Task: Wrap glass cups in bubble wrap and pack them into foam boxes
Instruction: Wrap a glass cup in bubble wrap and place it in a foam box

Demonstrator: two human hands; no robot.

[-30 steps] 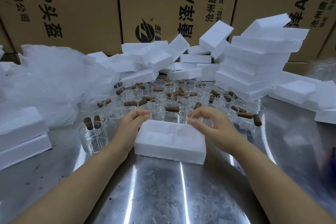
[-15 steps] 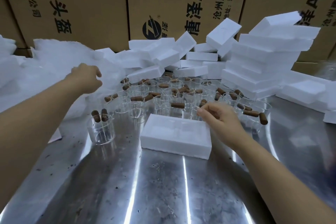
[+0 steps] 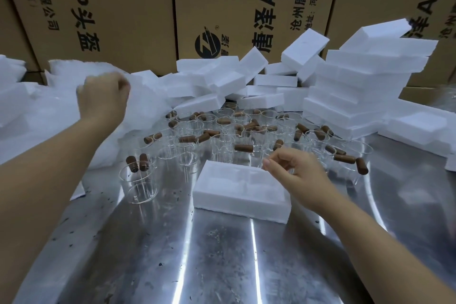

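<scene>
Two hands split. Left hand (image 3: 102, 99) at tabletop (image 3: 197, 254) far-left, fingers curled round fold of bubble wrap (image 3: 49, 111). Right hand (image 3: 296, 170) over foam box (image 3: 237, 190) far-right corner, fingers loosely bent, holding nothing. Glass cups (image 3: 222, 136) just beyond right fingertips, toward far edge; right hand nearer.

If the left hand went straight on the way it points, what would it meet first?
The bubble wrap. The left hand, fingers curled, points away into the pile and may be touching it now, though depth is unclear.
</scene>
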